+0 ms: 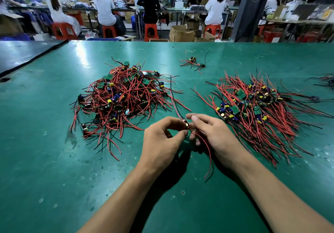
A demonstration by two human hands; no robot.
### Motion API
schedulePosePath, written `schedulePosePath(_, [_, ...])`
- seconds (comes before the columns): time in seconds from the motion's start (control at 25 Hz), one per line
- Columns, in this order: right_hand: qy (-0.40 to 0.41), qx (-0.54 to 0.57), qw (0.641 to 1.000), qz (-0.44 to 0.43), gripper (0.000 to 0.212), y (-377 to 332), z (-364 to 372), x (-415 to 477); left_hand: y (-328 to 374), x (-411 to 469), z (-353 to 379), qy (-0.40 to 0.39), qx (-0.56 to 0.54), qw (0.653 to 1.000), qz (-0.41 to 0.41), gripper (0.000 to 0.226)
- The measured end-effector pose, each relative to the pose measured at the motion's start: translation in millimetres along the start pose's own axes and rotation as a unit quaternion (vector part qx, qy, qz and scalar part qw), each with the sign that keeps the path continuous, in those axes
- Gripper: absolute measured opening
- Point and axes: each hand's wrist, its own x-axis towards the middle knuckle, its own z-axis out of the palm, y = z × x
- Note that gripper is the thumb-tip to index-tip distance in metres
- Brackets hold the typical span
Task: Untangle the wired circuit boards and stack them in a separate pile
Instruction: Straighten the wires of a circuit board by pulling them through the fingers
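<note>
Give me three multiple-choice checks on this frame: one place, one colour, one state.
1. The fanned-out pile lies: A) on the person's right B) on the person's left C) on a stool
2. Most wires are: A) blue B) red C) white
3. The held board is: A) flat on the table B) buried in a pile C) pinched by both hands
Answers: 1A, it lies right of the right hand; 2B, red strands dominate; 3C, left hand and right hand pinch it above the table.
</note>
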Motion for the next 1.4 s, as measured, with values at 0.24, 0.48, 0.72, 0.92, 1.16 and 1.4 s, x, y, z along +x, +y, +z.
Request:
schedulePosePath(0.24, [0.003, 0.091, 0.996, -0.002, 0.010, -6.0, -3.6, 0.7, 13.6, 1.0, -4.7, -0.074, -0.281, 0.939, -0.186, 0.012])
schedulePosePath(0.48, [-0.015, 0.156, 0.987, 0.024, 0.015, -11.7, -9.7, -1.3, 12.2, 18.4, -26.6, 0.050, -0.490, 0.813, -0.309, 0.006])
schedulePosePath(0.72, [-0.038, 0.286, 0.956, 0.051, 0.012, -22.4, -16.7, -5.5, 7.6, 20.9, -29.0, 0.081, -0.506, 0.794, -0.327, 0.013])
schedulePosePath(0.92, [-0.084, 0.273, 0.957, 0.043, 0.010, -19.6, -10.0, -8.8, 9.0, 12.4, -11.1, -0.003, -0.380, 0.884, -0.273, 0.016])
schedulePosePath(1.16, [-0.112, 0.208, 0.972, 0.009, 0.010, -10.0, 12.6, -13.8, 11.5, 9.6, -1.9, -0.080, -0.379, 0.891, -0.238, 0.023])
schedulePosePath(1.4, [-0.015, 0.122, 0.992, -0.014, 0.007, -4.9, 15.6, -13.1, 8.5, 6.9, 0.3, -0.106, -0.345, 0.907, -0.217, 0.028])
